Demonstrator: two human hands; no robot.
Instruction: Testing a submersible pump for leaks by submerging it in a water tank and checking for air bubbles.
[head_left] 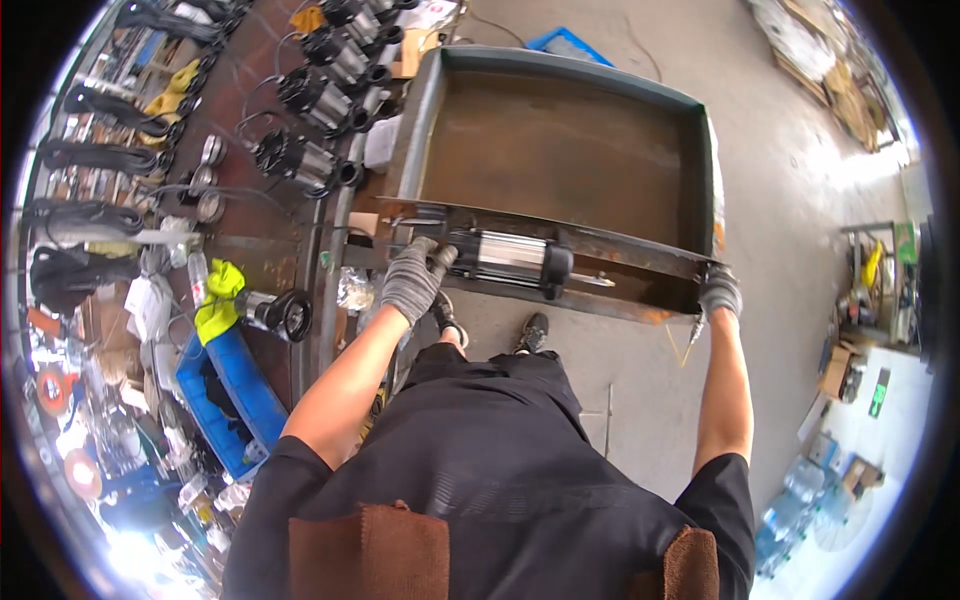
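Observation:
A submersible pump (510, 258) with a silver ribbed body and black ends lies sideways along a narrow trough at the near side of a large metal tank (712, 170). A pale, pointed rod end sticks out past its right end. My left hand (412, 283), in a grey knitted glove, is closed on the pump's left end, thumb toward the body. My right hand (720, 290), gloved alike, has its fingers wrapped at the tank's near right corner, on a small dark part I cannot make out. A thin yellowish cord (683, 345) hangs just below it.
On the workbench (250, 215) at left stand several similar pumps (320, 100). A blue bin (240, 395), a yellow-green glove (222, 300) and a loose pump part (275, 312) lie nearer. A blue tray (568, 45) rests on the floor behind the tank; shelving (872, 280) stands at right.

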